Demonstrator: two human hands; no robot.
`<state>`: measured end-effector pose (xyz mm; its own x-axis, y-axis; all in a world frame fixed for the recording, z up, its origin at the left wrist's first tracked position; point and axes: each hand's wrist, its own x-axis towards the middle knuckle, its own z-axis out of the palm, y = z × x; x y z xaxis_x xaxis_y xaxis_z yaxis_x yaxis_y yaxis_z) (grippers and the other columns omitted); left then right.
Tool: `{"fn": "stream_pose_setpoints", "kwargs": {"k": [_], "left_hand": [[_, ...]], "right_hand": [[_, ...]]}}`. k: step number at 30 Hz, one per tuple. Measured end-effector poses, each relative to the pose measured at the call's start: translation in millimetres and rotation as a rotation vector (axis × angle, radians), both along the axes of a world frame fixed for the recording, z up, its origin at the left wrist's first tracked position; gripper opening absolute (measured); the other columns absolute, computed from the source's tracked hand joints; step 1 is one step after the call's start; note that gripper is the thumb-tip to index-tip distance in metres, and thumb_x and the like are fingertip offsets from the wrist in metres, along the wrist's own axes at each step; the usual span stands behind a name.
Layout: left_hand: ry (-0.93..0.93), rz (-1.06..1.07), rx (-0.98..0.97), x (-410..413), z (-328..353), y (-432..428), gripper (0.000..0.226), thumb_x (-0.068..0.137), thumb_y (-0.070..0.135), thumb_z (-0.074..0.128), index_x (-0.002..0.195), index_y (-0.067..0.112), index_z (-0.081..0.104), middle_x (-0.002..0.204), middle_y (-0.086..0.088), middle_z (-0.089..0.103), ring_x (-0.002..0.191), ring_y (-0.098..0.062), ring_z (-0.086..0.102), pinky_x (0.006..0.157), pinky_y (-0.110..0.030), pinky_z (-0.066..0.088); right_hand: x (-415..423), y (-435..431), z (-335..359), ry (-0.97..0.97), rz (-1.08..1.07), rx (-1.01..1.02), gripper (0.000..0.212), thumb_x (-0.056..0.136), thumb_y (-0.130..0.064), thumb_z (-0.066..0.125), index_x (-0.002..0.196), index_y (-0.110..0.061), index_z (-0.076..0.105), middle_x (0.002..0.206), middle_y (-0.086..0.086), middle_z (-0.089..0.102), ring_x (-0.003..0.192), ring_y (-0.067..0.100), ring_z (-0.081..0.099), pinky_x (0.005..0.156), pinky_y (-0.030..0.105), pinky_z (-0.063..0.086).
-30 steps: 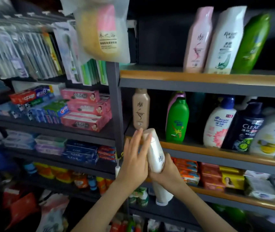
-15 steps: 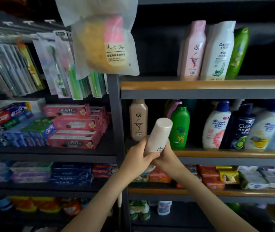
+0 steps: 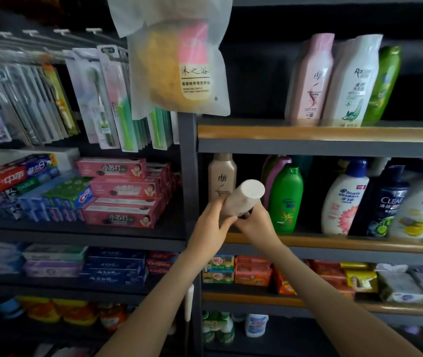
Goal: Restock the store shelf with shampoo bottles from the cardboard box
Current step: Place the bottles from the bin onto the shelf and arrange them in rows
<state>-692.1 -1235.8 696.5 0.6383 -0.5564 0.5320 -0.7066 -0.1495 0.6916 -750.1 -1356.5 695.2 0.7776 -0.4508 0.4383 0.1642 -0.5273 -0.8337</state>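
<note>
White bottle (image 3: 244,195) now tipped flatter vs prev.

The left hand (image 3: 211,228) and right hand (image 3: 256,222) cover the white bottle (image 3: 244,199) at its lower end; it hides the foot of the beige bottle (image 3: 222,173); the toothbrush packs (image 3: 12,104) are blurred, print unreadable

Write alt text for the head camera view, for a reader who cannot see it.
A left hand and a right hand hold a tilted white bottle in front of a store shelf, between a tan bottle and a green bottle standing there. Toothpaste boxes fill the shelves at left.
</note>
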Motion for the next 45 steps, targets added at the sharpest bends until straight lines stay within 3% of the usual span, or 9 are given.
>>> {"fn": "stream_pose_setpoints", "kwargs": {"k": [4, 8, 12, 17, 24, 33, 40, 45], "left_hand": [[0.043, 0.056, 0.048, 12.6, -4.7, -8.4, 0.05, 0.095, 0.022, 0.053, 0.141, 0.016, 0.036, 0.136, -0.004, 0.051, 0.123, -0.015, 0.048, 0.092, -0.012, 0.034], [0.104, 0.072, 0.074, 24.5, -9.0, -16.2, 0.045, 0.097, 0.022, 0.049, 0.139, 0.014, 0.037, 0.129, -0.008, 0.056, 0.117, -0.02, 0.054, 0.091, -0.022, 0.043], [0.16, 0.106, 0.038, 33.6, -8.0, -24.2, 0.043, 0.098, 0.019, 0.046, 0.14, 0.011, 0.037, 0.127, -0.01, 0.057, 0.114, -0.022, 0.056, 0.086, -0.02, 0.042], [0.232, 0.129, 0.036, 41.9, -8.8, -32.2, 0.039, 0.1, 0.019, 0.042, 0.137, 0.01, 0.039, 0.125, -0.011, 0.058, 0.111, -0.022, 0.058, 0.08, -0.019, 0.041], [0.358, 0.134, 0.071, 48.0, -5.8, -39.2, 0.049, 0.101, 0.016, 0.036, 0.148, 0.015, 0.023, 0.133, -0.01, 0.052, 0.112, -0.022, 0.056, 0.074, -0.017, 0.042], [0.412, 0.148, 0.097, 48.0, -4.5, -41.7, 0.053, 0.099, 0.008, 0.035, 0.149, 0.015, 0.019, 0.131, -0.013, 0.051, 0.108, -0.025, 0.057, 0.075, -0.024, 0.045], [0.397, 0.136, 0.11, 38.7, -7.0, -34.7, 0.07, 0.091, -0.003, 0.041, 0.151, 0.019, 0.013, 0.136, -0.01, 0.048, 0.113, -0.023, 0.055, 0.079, -0.023, 0.046], [0.347, 0.092, 0.071, 29.1, -9.3, -28.5, 0.063, 0.094, 0.0, 0.042, 0.149, 0.021, 0.02, 0.134, -0.008, 0.05, 0.113, -0.022, 0.055, 0.081, -0.021, 0.045]], "right_hand": [[13.4, -5.2, 7.3, 0.051, -0.01, 0.001, 0.058, 0.076, -0.011, 0.073, 0.126, -0.015, 0.043, 0.105, -0.008, 0.058, 0.093, 0.0, 0.055, 0.071, 0.004, 0.042], [29.6, -9.4, 5.3, 0.15, -0.085, -0.037, 0.053, 0.073, -0.016, 0.076, 0.116, -0.009, 0.045, 0.098, 0.001, 0.061, 0.088, 0.014, 0.06, 0.062, 0.011, 0.043], [46.0, -12.2, 11.9, 0.223, -0.117, -0.039, 0.046, 0.074, -0.015, 0.074, 0.108, -0.006, 0.045, 0.092, 0.002, 0.057, 0.081, 0.014, 0.056, 0.058, 0.014, 0.043], [61.3, -14.4, 12.1, 0.294, -0.144, -0.023, 0.044, 0.079, -0.013, 0.069, 0.112, -0.003, 0.042, 0.097, 0.007, 0.055, 0.083, 0.017, 0.055, 0.053, 0.015, 0.041], [64.9, -15.1, 4.3, 0.305, -0.172, 0.009, 0.06, 0.08, -0.022, 0.072, 0.126, -0.002, 0.039, 0.119, 0.014, 0.055, 0.104, 0.027, 0.057, 0.073, 0.028, 0.045], [63.3, -12.1, -0.2, 0.343, -0.233, -0.016, 0.059, 0.079, -0.036, 0.072, 0.117, -0.001, 0.046, 0.115, 0.015, 0.058, 0.101, 0.027, 0.058, 0.069, 0.025, 0.041], [57.9, -10.8, -6.8, 0.226, -0.171, 0.049, 0.067, 0.071, -0.026, 0.08, 0.124, -0.007, 0.043, 0.117, 0.009, 0.055, 0.101, 0.019, 0.055, 0.073, 0.025, 0.043], [50.1, -16.0, -5.4, 0.207, -0.18, -0.017, 0.065, 0.065, -0.024, 0.083, 0.116, -0.008, 0.047, 0.112, 0.008, 0.05, 0.095, 0.017, 0.049, 0.074, 0.025, 0.039]]}}
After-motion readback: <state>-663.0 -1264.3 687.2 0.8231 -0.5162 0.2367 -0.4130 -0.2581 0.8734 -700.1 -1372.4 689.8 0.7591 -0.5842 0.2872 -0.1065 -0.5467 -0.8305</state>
